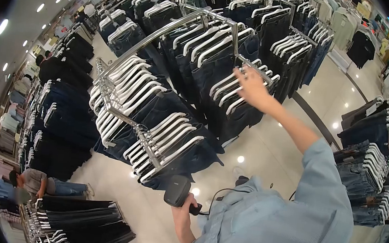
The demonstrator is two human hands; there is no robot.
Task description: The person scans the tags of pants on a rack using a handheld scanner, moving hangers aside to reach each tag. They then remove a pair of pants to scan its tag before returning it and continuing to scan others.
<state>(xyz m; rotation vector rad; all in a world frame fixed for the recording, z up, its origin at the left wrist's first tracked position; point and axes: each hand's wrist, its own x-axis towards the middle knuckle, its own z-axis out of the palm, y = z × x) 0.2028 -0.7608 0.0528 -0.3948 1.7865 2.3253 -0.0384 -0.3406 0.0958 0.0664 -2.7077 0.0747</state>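
My left hand [185, 206], low in the middle of the view, is wrapped round the handle of a black handheld device [178, 190] with a cable running toward my shirt. My right hand [250, 84] is raised over white hangers [224, 92] with dark trousers on a chrome rail [255, 67]. Its fingers look apart, near the hanger tops; whether they touch a hanger cannot be made out. To the left of it, more white hangers [130, 85] with dark jeans [158, 106] hang from the same metal rack [138, 53].
A person [34, 182] in a grey top bends over black trousers [86, 221] at the lower left. Racks of jeans [360, 172] stand at the right. Further racks of dark clothes fill the back and left. Glossy floor [266, 149] shows below my right arm.
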